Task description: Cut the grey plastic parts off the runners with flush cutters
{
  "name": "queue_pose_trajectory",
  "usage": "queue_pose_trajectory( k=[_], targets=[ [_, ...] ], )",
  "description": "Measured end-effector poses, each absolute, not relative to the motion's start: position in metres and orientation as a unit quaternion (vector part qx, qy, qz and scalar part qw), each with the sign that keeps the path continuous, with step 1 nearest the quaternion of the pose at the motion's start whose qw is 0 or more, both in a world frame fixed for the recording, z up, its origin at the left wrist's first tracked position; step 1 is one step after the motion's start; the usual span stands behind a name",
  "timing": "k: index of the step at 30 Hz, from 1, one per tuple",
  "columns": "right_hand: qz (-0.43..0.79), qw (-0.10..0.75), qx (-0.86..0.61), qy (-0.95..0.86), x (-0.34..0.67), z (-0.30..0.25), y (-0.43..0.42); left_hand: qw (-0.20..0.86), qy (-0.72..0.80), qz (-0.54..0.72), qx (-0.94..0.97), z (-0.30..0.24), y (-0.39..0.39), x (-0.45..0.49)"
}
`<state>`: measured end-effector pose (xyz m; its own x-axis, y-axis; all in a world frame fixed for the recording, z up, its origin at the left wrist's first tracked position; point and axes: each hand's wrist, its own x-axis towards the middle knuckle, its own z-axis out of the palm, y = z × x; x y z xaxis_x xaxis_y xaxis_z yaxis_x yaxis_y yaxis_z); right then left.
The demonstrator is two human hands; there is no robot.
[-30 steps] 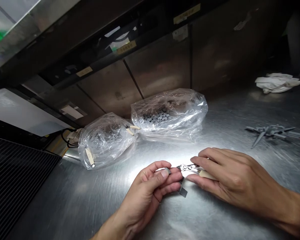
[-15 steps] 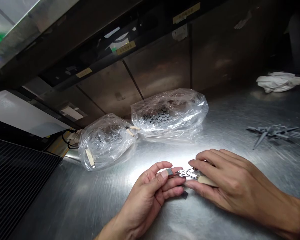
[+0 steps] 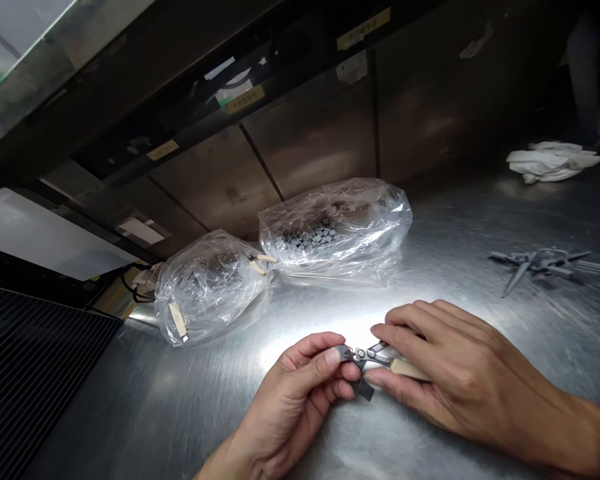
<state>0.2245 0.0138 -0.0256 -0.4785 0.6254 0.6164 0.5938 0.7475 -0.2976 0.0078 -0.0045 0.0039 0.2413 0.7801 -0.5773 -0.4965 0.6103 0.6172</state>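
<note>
My left hand (image 3: 305,383) pinches a small grey ridged plastic part (image 3: 343,352) between thumb and forefinger, its other fingers curled beneath. My right hand (image 3: 455,363) is wrapped round a pair of side cutters (image 3: 405,369) with cream handles. The cutters' jaws are at the right end of the grey part; whether they are closed on it I cannot tell. Just below the jaws shows a flat dark grey piece (image 3: 365,390); whether it is joined to the part is unclear.
Two clear plastic bags, a left one (image 3: 213,303) and a right one (image 3: 367,250), hold many small grey pieces. A cream-handled tool (image 3: 178,320) is by the left bag. Grey plastic scraps (image 3: 543,260) lie to the right, with a crumpled white cloth (image 3: 553,162) behind. A metal wall (image 3: 320,160) stands behind.
The cutters' jaws have moved left, up to the grey part. My left fingers have curled in more, and the view has shifted slightly.
</note>
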Motion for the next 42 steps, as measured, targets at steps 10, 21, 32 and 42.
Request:
queue_pose_trajectory(
  k=[10, 21, 32, 42],
  targets=[
    [0.024, 0.362, -0.353, -0.863, 0.2243, -0.027, 0.0131, 0.77, 0.457, 0.425, 0.13, -0.002, -0.0053, 0.0079],
    [0.01, 0.354, -0.351, -0.867, 0.2239, -0.023, 0.013, 0.764, 0.462, 0.435, 0.118, -0.0029, -0.0046, 0.0092],
    [0.022, 0.338, -0.353, -0.872, 0.2247, -0.0216, 0.0102, 0.759, 0.469, 0.437, 0.112, -0.0036, -0.0048, 0.0112],
    [0.022, 0.342, -0.35, -0.872, 0.2249, -0.0232, 0.0091, 0.763, 0.472, 0.433, 0.091, -0.0032, -0.0046, 0.0116]
  ],
)
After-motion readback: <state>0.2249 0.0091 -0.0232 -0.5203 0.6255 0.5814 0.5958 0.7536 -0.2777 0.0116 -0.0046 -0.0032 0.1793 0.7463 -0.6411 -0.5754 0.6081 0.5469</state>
